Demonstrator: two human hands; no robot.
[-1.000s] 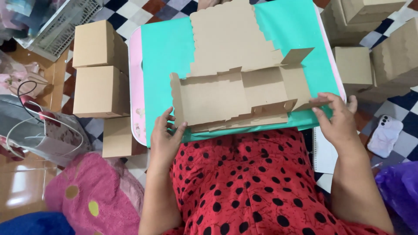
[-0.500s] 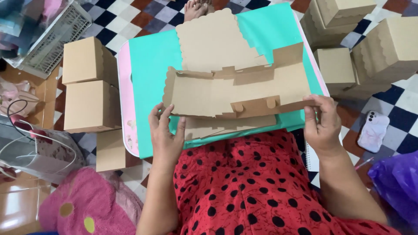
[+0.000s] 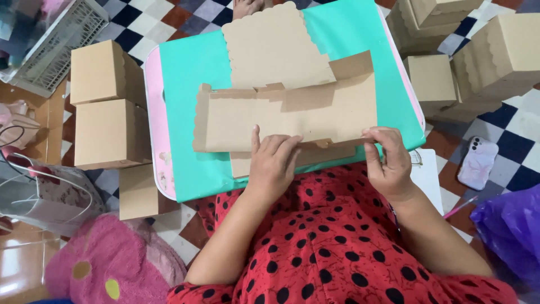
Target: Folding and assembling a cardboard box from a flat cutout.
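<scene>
Folding is under way: the left hand (image 3: 274, 163) lies flat, fingers spread, pressing the brown scallop-edged cardboard box blank (image 3: 287, 115) on the turquoise lap table (image 3: 185, 84); the right hand (image 3: 388, 157) pinches its near edge. Next, I judge, the side flaps need tucking.

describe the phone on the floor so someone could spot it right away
Start at the teal table and go right, past the stacked cardboard boxes, to the checkered floor. The phone lies flat there, the only small pale marbled thing, beside a purple bag.
</scene>
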